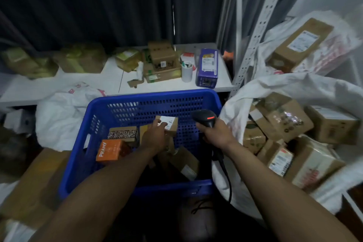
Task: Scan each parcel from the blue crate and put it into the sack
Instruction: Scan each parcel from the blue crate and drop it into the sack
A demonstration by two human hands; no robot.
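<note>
My left hand [155, 136] grips a small parcel [170, 124] in the blue crate [157, 97]; my right hand [217, 133] holds the scanner [205, 118].

The white sack [284, 86] gapes open on my right, just beside the crate, with several brown cardboard parcels already piled inside it. In front of me, the crate holds an orange box [109, 150], a black-and-white patterned box [122, 133] and a few brown parcels lying on its floor. My left fingers are curled round the small parcel, white label up, near the crate's far wall and above the others. My right fingers are wrapped round the scanner's handle. Its black head shows 1 red light and sits just right of the parcel, apart from it. The cable hangs down between crate and sack.
</note>
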